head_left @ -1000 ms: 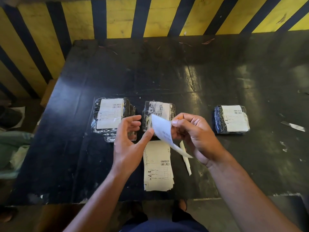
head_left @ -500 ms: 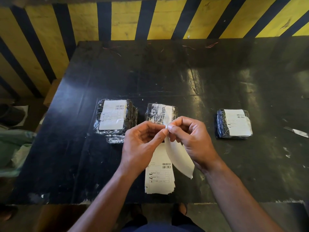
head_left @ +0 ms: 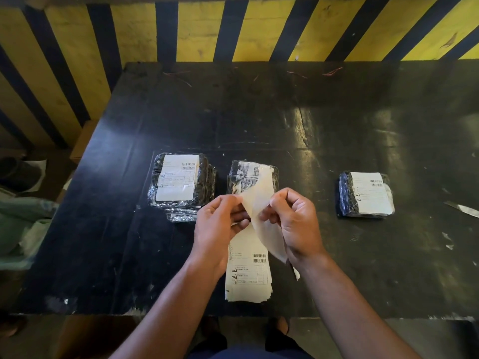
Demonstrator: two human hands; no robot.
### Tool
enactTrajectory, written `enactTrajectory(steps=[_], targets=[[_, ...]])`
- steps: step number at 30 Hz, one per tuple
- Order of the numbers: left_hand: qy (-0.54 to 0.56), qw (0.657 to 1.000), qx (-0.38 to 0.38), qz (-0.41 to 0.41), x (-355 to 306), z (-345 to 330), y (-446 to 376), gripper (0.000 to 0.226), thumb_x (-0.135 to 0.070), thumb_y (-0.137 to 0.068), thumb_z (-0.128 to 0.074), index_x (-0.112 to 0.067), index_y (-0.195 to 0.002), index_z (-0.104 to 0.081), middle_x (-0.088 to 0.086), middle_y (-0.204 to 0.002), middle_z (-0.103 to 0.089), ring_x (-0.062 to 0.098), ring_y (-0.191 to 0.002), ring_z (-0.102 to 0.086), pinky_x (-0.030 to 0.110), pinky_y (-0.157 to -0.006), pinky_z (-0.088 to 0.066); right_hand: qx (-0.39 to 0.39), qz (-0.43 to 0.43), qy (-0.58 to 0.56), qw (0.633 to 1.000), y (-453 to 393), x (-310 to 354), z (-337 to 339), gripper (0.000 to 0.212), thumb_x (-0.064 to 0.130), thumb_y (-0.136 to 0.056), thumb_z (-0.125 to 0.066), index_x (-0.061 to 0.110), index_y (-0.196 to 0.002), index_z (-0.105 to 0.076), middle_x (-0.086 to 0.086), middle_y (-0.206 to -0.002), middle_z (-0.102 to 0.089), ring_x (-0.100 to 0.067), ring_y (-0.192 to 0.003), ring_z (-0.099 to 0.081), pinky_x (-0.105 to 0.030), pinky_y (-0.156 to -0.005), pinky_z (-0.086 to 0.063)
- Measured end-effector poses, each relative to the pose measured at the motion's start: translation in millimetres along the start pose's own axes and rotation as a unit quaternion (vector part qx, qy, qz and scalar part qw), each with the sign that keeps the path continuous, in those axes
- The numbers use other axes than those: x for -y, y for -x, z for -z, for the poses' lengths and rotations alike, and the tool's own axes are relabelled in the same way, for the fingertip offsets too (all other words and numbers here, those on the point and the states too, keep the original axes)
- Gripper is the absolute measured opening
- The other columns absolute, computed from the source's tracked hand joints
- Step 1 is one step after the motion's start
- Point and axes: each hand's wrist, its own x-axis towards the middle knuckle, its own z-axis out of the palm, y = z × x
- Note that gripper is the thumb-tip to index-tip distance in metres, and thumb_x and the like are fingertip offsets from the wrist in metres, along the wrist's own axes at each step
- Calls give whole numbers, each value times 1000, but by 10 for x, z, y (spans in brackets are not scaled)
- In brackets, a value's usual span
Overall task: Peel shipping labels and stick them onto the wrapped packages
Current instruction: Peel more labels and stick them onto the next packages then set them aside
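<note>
Both hands hold one pale shipping label sheet (head_left: 260,203) above the table's front middle. My left hand (head_left: 220,229) pinches its left edge, and my right hand (head_left: 295,224) grips its right side. The sheet stands tilted, with its top over a wrapped package (head_left: 239,174) that shows black-and-white print under clear film. A stack of printed labels (head_left: 248,273) lies flat below the hands. A labelled package pile (head_left: 181,182) sits to the left. Another labelled package (head_left: 365,194) sits to the right.
The black table (head_left: 285,112) is scuffed, with its front edge close to my body. A yellow and black striped wall (head_left: 233,29) stands behind it. A white scrap (head_left: 464,209) lies at the right edge. Green bags (head_left: 20,229) and a cardboard box (head_left: 83,141) lie off the table's left.
My left hand closed onto the sheet that my right hand held alone. The sheet then swung from hanging down to standing up over the middle package.
</note>
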Motion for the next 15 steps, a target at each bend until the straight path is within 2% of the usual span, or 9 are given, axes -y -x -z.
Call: enactTrajectory(steps=[5,12,15], targets=[[59,996,-59,31,22,85,-129,14,-13,-104,-60,-9,-95,-71,5,-83,-76,13,-71,-70,27,-68,-57,-41,-94,-116,988,-107,-134,139,40,1,-99,-53,16,-63,-56,1,-65,-60,-11,-65,-52,-27,-63,-41],[76,987,-136,29,46,292,-313,14,-13,-104,-61,-11,-93,-70,5,-83,-80,16,-75,-71,26,-69,-56,-116,-173,-209,956,-181,-258,479,23,-1,-95,-54,10,-76,-59,-6,-73,-66,-16,-69,-59,-28,-69,-46],[83,982,-167,21,24,360,-370,10,-13,-103,-62,-10,-98,-69,6,-86,-82,17,-77,-75,24,-66,-57,-156,-200,-232,939,-212,-323,672,16,2,-94,-58,10,-80,-62,-7,-74,-68,-17,-70,-63,-26,-69,-52]])
